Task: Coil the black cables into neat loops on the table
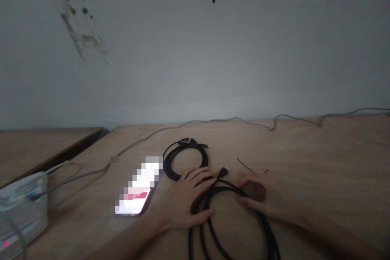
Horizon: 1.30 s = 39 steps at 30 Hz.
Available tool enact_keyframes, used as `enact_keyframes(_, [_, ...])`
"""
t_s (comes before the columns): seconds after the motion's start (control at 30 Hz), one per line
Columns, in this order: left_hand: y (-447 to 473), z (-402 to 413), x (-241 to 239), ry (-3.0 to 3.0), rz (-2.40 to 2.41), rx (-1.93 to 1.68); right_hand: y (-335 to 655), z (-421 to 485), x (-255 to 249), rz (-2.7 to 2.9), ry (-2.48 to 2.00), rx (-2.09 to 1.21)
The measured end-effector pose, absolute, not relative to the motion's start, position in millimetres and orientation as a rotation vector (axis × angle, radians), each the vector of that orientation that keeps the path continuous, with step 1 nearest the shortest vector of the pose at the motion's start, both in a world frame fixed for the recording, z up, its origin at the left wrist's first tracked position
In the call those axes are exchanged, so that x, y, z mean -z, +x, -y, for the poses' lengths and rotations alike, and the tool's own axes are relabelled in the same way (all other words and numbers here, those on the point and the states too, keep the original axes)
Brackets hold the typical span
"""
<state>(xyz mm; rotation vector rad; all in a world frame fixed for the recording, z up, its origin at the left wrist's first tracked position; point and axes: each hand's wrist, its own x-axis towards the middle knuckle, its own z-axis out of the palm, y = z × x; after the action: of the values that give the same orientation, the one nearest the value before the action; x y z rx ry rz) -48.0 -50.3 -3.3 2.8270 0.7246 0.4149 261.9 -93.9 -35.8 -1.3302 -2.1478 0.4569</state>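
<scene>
A thick black cable (215, 237) lies in large loose loops at the front of the table, running out of the bottom of the view. Its plug (224, 172), flat with a metal tip, sticks up at the far side of the loops. My left hand (190, 199) rests on the left side of the loops, fingers stretched out and thumb apart. On the right side, my right hand (268, 197) curls round the cable, its thumb lying across the strands. Beyond my left fingers sits a second coiled black cable (169, 166), its ends gathered at the far edge.
A lit phone (141, 195), partly blurred out, lies left of my left hand. Further left is a white plastic-like object (30, 199) with a grey cord (134, 145) running along the wall. A short black twist tie (243, 164) lies beyond my right hand.
</scene>
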Motion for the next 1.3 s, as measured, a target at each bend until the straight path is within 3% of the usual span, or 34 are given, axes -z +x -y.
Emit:
enact_keyframes(0.23, [-49,52,5,2.819,-0.804,-0.444,255,87,35,2.217,-1.436,-0.318])
enact_keyframes(0.63, [-48,54,9,2.846,-0.991,-0.421,245,64,48,2.062,-1.364,-0.386])
enact_keyframes(0.83, [-40,59,3,2.829,-1.017,-0.525,235,73,30,2.026,-1.253,-0.565])
enact_keyframes(1.3, [-38,57,3,2.829,-1.167,-0.659,233,71,32,2.051,-1.315,-0.519])
